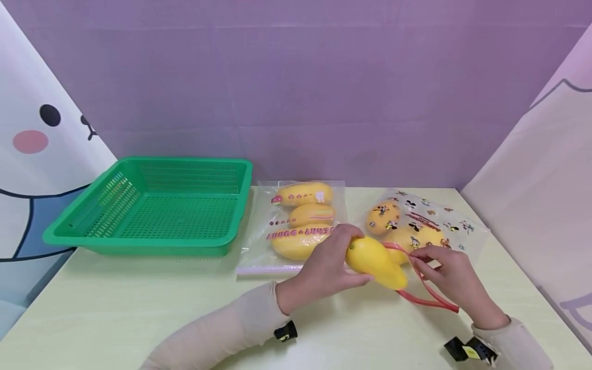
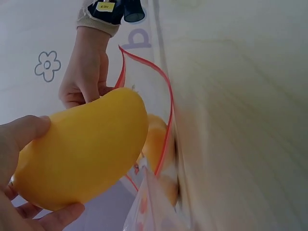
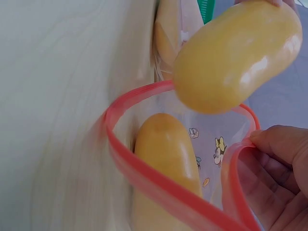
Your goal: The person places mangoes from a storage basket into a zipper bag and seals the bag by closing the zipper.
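Note:
My left hand (image 1: pixel 326 264) grips a yellow mango (image 1: pixel 373 261), thumb and fingers around its stem end. The mango's free end hangs at the mouth of a clear zip bag (image 1: pixel 462 231) with cartoon prints and a red zip edge (image 3: pixel 144 168). With thumb and fingertips my right hand (image 1: pixel 450 272) pinches that red edge, and the mouth gapes wide. Inside the bag lie other mangoes (image 1: pixel 384 217), one of them plain in the right wrist view (image 3: pixel 166 163). In the left wrist view the held mango (image 2: pixel 86 149) partly covers the bag's mouth and the right hand's fingertips.
A second clear zip bag (image 1: pixel 254 252) with pink print lies flat at the middle, holding 3 mangoes (image 1: pixel 300 241). Left of it stands a green plastic basket (image 1: pixel 152 246). A purple cloth (image 1: pixel 296 103) hangs behind the pale table (image 1: pixel 139 308).

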The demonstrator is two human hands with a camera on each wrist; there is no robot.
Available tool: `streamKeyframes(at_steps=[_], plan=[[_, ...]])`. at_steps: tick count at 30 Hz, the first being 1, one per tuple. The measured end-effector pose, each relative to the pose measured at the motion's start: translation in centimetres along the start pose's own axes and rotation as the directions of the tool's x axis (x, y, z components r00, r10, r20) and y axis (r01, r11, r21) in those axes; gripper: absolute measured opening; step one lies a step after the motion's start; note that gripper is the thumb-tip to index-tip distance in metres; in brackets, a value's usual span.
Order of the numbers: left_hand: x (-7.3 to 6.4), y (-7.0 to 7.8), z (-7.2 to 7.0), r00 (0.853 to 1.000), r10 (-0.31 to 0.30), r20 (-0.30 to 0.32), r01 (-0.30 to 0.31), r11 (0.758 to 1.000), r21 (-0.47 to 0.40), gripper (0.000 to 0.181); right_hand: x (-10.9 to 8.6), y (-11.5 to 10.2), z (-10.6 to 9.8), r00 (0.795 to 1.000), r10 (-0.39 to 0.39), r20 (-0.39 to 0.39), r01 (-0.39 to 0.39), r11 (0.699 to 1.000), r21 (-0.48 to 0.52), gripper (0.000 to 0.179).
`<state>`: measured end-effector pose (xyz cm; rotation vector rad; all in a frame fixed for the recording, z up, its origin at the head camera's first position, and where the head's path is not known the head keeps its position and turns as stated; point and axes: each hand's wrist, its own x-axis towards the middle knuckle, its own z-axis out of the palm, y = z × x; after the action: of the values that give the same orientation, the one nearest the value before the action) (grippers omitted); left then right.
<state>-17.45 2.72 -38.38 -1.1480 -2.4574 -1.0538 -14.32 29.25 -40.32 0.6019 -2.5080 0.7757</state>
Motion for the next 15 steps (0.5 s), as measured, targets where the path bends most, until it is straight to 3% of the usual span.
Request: streamKeyframes(at_steps=[9, 15], plan=[[0.7, 0.4, 1.4, 0.999, 0.046, 0.023, -0.047, 0.999, 0.025, 0.071, 0.0, 0.0, 0.0, 1.000, -0.022, -0.006, 0.022, 1.000, -0.010, 0.024], [1.0, 0.4, 2.2, 0.998, 0.042, 0.036, -0.044, 0.998, 0.052, 0.070, 0.0, -0.1, 0.0, 1.000, -0.021, -0.012, 0.020, 1.000, -0.003, 0.025]])
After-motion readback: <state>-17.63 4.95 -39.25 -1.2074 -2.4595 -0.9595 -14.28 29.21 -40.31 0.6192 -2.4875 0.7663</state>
